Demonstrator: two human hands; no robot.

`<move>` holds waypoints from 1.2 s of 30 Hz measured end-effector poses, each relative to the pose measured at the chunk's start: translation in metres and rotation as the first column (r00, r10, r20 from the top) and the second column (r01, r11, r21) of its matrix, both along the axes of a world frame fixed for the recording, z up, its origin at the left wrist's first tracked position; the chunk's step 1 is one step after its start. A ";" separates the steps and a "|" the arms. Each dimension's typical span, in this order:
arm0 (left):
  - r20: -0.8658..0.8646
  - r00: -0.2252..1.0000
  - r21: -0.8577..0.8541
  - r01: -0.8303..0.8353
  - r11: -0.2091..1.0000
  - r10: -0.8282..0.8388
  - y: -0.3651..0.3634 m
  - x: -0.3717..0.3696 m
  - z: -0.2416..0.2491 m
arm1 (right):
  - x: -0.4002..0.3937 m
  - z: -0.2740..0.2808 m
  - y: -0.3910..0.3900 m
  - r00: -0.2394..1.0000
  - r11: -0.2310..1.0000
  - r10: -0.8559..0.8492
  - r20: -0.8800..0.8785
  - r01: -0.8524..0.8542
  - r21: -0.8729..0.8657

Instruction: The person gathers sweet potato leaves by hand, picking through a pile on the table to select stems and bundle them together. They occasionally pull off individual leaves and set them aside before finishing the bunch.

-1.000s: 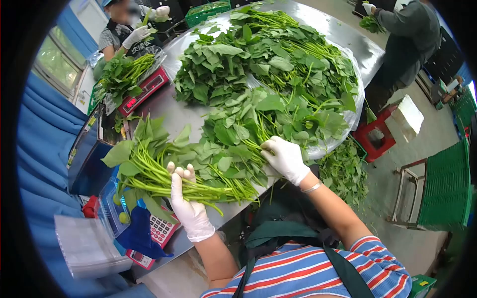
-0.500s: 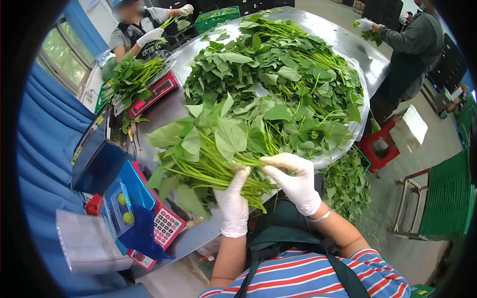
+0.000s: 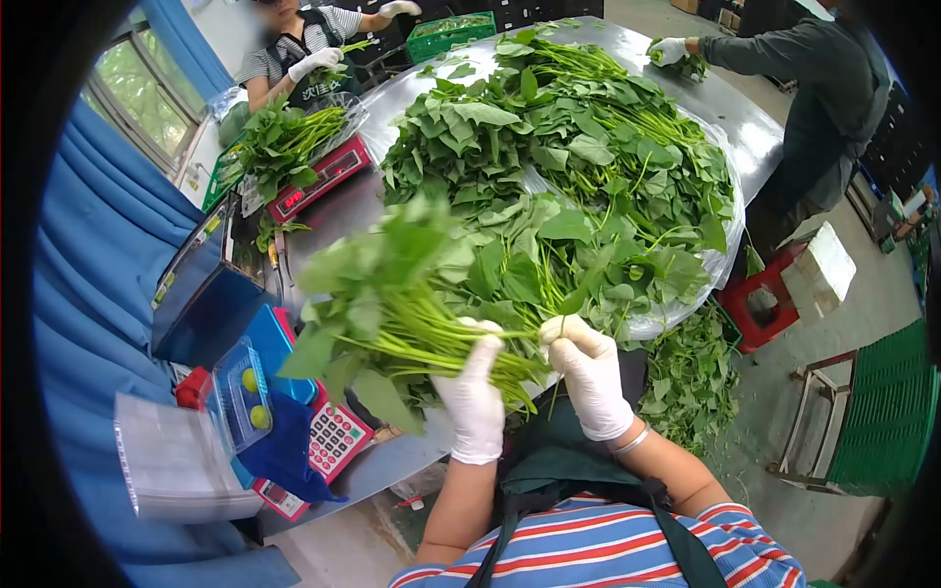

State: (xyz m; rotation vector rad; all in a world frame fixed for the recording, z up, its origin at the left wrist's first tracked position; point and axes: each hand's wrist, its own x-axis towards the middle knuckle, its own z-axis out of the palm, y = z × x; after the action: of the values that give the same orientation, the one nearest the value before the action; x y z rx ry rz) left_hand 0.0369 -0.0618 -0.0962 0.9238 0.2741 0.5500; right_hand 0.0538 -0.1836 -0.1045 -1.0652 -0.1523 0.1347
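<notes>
A thick bunch of leafy green stems point(image 3: 407, 318), which look like sweet potato greens, is gripped in my gloved left hand point(image 3: 472, 404). Its leaves point up and left and are partly blurred; the stem ends stick out to the right. Just beside those ends, my gloved right hand point(image 3: 591, 380) is closed in a pinch on a thin stem, with part of it hanging below the fingers. Beyond both hands a large heap of the same greens point(image 3: 588, 152) lies on plastic sheeting point(image 3: 727, 211).
A metal table point(image 3: 740, 127) carries the heap. To the left are a red scale point(image 3: 328, 181) with greens on it, a pink-edged keypad scale point(image 3: 338, 441) and a clear plastic box point(image 3: 235, 387). Two people work across the table. A red stool point(image 3: 763, 304) and fallen greens point(image 3: 686, 377) are at right.
My right hand has drawn slightly down and now pinches a thin stem. The bunch in my left hand has shifted a little. The co-worker at right has lowered a handful of greens towards the table.
</notes>
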 end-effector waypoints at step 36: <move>-0.147 0.959 -0.019 0.242 0.970 -0.243 0.017 -0.005 -0.007 | 0.007 0.009 0.006 0.946 0.974 0.200 0.255 -0.220 0.052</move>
State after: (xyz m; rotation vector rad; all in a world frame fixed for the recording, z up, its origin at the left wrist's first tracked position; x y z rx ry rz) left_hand 0.0321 -0.0450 -0.1033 0.9833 0.2900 0.2549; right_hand 0.0604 -0.1771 -0.0956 -0.9819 -0.4957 0.1853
